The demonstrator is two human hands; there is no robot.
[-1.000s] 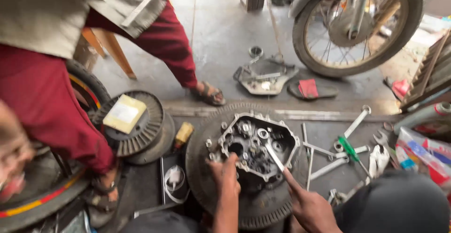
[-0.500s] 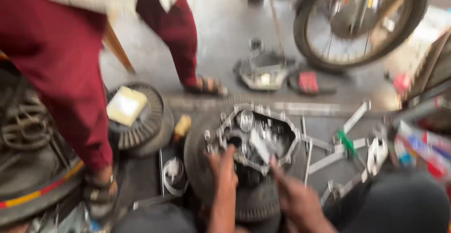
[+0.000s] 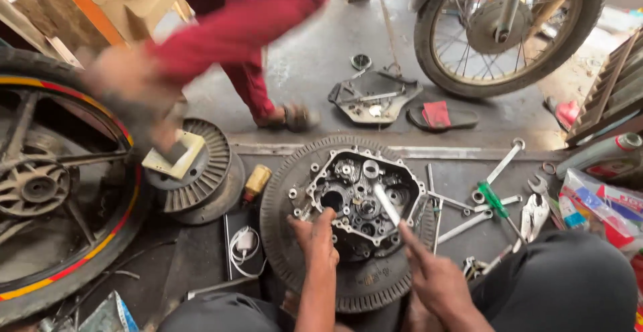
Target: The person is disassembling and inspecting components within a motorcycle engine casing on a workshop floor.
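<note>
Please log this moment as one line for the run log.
left hand: on engine case | right hand: holding metal tool over case | case: on tyre

Head-worn view, steeply downward, seemingly close.

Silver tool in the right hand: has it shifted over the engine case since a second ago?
No clear move. The silver tool in the right hand lies across the right half of the engine case on the tyre, as before; only the camera shifted.
</note>
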